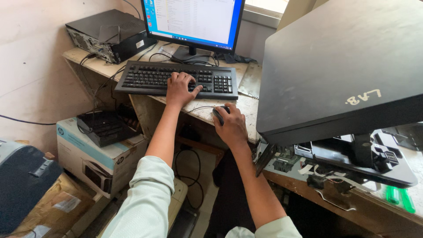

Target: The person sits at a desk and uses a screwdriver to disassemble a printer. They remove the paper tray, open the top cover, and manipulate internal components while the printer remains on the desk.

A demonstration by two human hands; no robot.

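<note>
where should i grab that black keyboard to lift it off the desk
Take the black keyboard by its two short ends, coming in from the left and right sides. It is long, flat and thin, lying level on the desk. The left hand rests on its keys, and its cable runs off behind.

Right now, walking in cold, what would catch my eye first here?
Probably the big black lid tilted up on the right, over an opened machine. Next, the lit monitor at top centre. Below it the left hand rests on a black keyboard, and the right hand covers a mouse.
</note>
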